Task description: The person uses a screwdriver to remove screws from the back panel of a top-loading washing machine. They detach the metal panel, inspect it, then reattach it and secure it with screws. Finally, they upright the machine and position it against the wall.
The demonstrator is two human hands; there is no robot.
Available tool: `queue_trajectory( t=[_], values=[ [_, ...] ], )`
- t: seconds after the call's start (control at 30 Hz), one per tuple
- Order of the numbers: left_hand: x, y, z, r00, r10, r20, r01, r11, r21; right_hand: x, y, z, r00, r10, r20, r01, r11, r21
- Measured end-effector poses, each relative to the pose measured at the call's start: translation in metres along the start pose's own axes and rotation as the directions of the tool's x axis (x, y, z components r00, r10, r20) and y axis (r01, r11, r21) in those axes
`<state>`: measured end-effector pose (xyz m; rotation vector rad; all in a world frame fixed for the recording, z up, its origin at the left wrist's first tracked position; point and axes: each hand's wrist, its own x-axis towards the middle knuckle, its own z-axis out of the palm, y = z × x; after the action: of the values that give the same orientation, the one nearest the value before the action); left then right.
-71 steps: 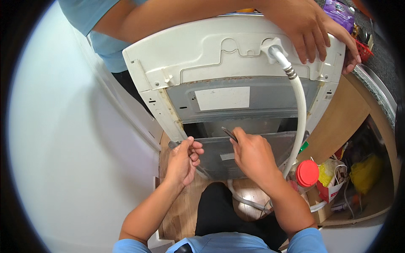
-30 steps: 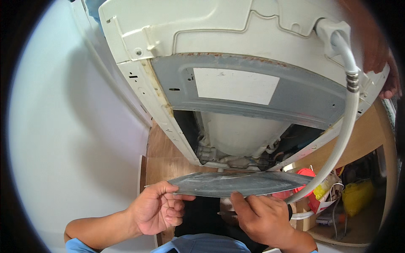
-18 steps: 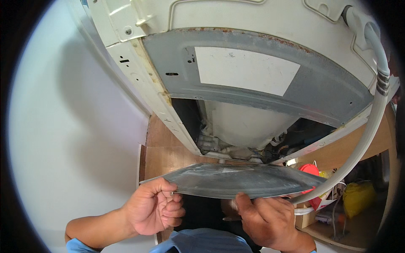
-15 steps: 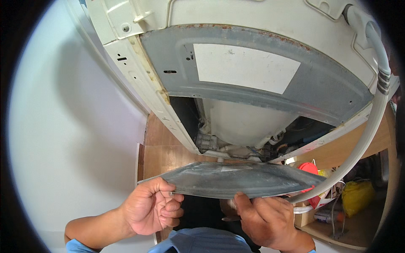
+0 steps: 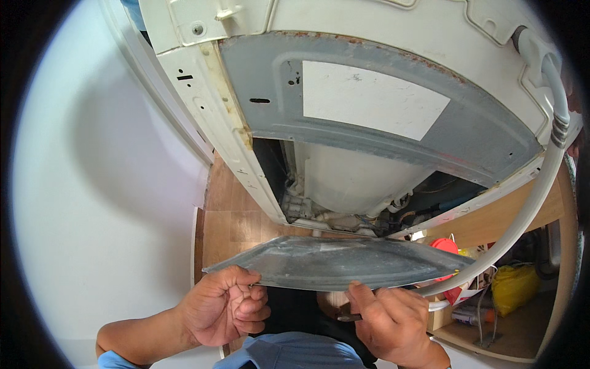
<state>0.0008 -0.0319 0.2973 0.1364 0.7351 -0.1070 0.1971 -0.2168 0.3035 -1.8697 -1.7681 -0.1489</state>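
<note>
Pinching the gray metal sheet (image 5: 350,261) by its near edge, the left hand (image 5: 224,307) curls its fingers. The right hand (image 5: 393,320), mostly closed, grips a dark tool (image 5: 349,318), thumb touching the sheet, just before the white machine (image 5: 350,15).

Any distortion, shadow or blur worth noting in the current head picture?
Head view: black fisheye rim, gray upper back panel bowed; head view: soft shadow on the white wall, dim interior in the cabinet; head view: left hand and right hand look fairly sharp.
</note>
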Motion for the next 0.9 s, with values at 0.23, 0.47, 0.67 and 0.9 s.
queue_trajectory(
  t=[0.23, 0.47, 0.67, 0.9],
  values=[
    [-0.001, -0.003, -0.004, 1.0, 0.006, 0.02, -0.005, 1.0, -0.015, -0.002, -0.004, 0.006, 0.998, 0.033, -0.052, -0.034, 0.999, -0.027],
    [-0.004, -0.008, -0.002, 0.994, 0.107, 0.004, -0.107, 0.994, 0.038, -0.002, -0.008, 0.005, 0.996, 0.077, -0.042, -0.077, 0.997, 0.007],
    [0.003, -0.021, -0.033, 0.908, 0.385, 0.163, -0.414, 0.773, 0.481, -0.004, -0.011, 0.006, 0.991, 0.122, -0.048, -0.122, 0.993, 0.006],
    [0.025, -0.04, -0.065, 0.943, 0.332, -0.015, -0.324, 0.929, 0.177, 0.016, -0.011, -0.01, 0.98, 0.153, 0.128, -0.128, 0.975, -0.183]
  ],
)
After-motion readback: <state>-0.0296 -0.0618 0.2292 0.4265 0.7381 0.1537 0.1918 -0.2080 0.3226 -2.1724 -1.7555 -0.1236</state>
